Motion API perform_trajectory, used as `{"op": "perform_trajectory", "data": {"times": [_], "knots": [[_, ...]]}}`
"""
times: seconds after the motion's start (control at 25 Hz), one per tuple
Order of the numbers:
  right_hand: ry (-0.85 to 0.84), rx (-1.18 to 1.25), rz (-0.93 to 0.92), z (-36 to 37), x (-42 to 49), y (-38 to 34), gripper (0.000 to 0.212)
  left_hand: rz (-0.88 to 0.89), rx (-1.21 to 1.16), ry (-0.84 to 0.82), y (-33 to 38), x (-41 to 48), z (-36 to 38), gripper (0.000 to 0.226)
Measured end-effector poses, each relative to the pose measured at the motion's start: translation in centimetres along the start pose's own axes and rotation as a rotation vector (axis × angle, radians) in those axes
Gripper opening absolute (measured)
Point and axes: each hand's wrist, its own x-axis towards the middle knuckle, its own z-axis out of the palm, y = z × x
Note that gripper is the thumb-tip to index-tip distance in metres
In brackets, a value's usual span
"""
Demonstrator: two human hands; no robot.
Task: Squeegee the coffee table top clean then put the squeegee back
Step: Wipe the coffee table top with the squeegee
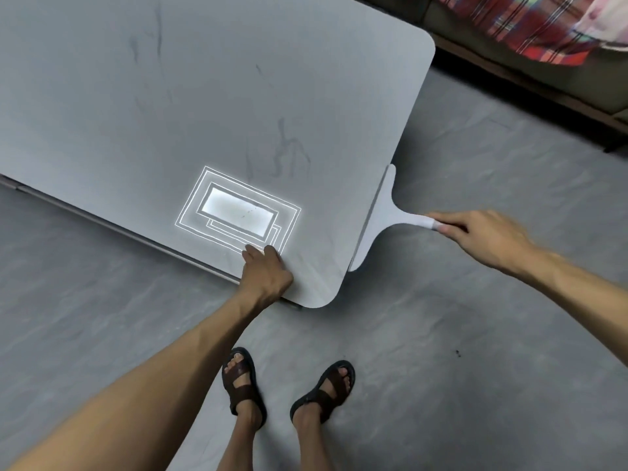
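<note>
The grey coffee table top (190, 107) with faint dark veins fills the upper left of the head view. A pale grey squeegee (379, 215) lies with its blade along the table's right edge, its handle sticking out to the right over the floor. My right hand (475, 234) grips the end of that handle. My left hand (266, 270) rests on the near edge of the table close to the rounded corner, fingers on top of the surface. A bright rectangular light reflection (238, 212) shows on the top just beyond my left hand.
Grey stone-look floor (458, 334) surrounds the table. My two feet in dark sandals (285, 389) stand just in front of the near corner. A sofa (530, 76) with a red plaid cloth (520, 25) runs along the upper right.
</note>
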Motion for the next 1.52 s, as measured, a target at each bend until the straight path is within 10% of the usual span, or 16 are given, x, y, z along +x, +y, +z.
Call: {"op": "perform_trajectory", "data": {"times": [1.0,1.52], "knots": [[0.066,-0.164,0.036,1.5,-5.6,-0.9,0.035,0.027,-0.032,-0.116,-0.6,-1.7,-2.0,0.029],[-0.144,-0.300,-0.784,3.2,4.1,-27.8,0.035,-0.204,-0.475,0.445,-12.1,-3.5,-8.3,0.018]]}}
